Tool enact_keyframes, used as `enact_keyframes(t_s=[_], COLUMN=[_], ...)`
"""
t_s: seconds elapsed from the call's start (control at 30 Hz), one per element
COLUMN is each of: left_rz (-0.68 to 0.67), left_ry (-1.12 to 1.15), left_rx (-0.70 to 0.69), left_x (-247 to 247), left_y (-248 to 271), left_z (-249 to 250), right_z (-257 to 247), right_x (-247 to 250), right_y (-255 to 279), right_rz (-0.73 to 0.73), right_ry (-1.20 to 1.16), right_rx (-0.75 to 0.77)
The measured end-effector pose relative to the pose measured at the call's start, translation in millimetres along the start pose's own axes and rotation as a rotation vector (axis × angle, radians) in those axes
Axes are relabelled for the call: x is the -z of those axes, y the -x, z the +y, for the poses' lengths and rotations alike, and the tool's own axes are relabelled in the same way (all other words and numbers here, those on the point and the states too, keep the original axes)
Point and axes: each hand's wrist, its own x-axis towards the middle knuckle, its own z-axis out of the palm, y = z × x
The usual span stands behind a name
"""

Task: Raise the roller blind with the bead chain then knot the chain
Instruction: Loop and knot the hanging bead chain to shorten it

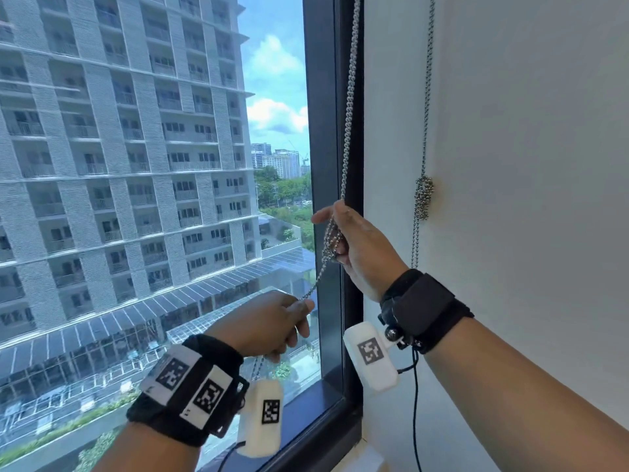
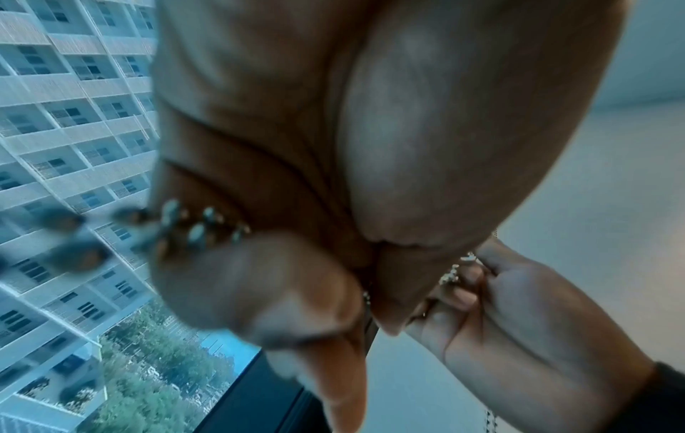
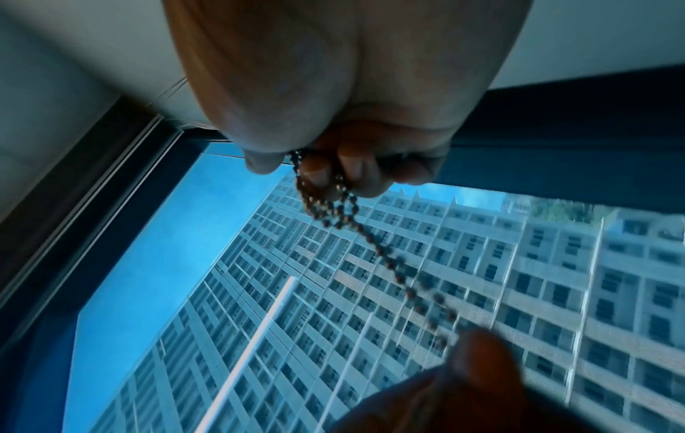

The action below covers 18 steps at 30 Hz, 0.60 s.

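Note:
A silver bead chain (image 1: 348, 107) hangs down along the dark window frame. My right hand (image 1: 354, 247) grips it in front of the frame, with loops of chain (image 1: 332, 238) wound round the curled fingers (image 3: 348, 167). From there the chain (image 3: 393, 263) runs down and left, pulled taut, to my left hand (image 1: 272, 321). The left hand pinches it between thumb and fingers (image 2: 259, 278), and the loose end (image 1: 258, 364) dangles below. The blind itself is out of view; the window glass is uncovered.
A second bead chain (image 1: 427, 97) hangs on the white wall to the right, tied in a knot (image 1: 423, 199). The dark window frame (image 1: 326, 97) and sill (image 1: 306, 410) lie just behind and below my hands. Tall buildings show through the glass.

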Motion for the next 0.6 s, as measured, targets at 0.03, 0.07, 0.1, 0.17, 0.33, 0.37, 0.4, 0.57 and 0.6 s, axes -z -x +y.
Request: enact_keyframes(t_s=[0.03,0.07,0.1,0.17,0.33,0.37,0.4,0.57,0.6], left_rz=[0.007,0.038,0.079,0.164,0.357,0.405,0.465,0.666,0.634], left_ry=[-0.009,-0.084,-0.176,-0.252,-0.244,-0.245,-0.247,-0.270,-0.361], left_rx=[-0.014,-0.046,-0.074,-0.101,-0.173,-0.195,-0.225,-0.667,-0.776], left_x=[-0.4,1.1,3.8,9.3,20.7,20.9,20.3,20.0,21.0], left_y=[-0.6,-1.3,-1.4,-0.1,4.8,5.7,6.4,4.7,2.9], left_z=[-1.8,-2.9,-2.5,1.9,14.9,17.7,21.3,46.7,53.8], right_z=[-0.1,-0.5,-1.5,-4.4,13.9,20.3,27.0,44.0,44.7], right_x=[-2.7,-5.0,-6.4,-7.1,-9.1,-8.8,-7.3,2.1,3.9], right_y=[0.5,0.6,0.2,0.2,11.5,15.5,18.7,24.4,24.7], right_rz=[-0.004,-0.011,-0.018,-0.034,-0.081,-0.075,-0.065,-0.075,-0.094], right_ry=[-0.010,-0.002,0.014,0.037,-0.052,-0.041,-0.004,0.302,0.369], right_rx=[-0.002,-0.002,-0.002,-0.016,-0.178,-0.202,-0.215,-0.139,-0.128])
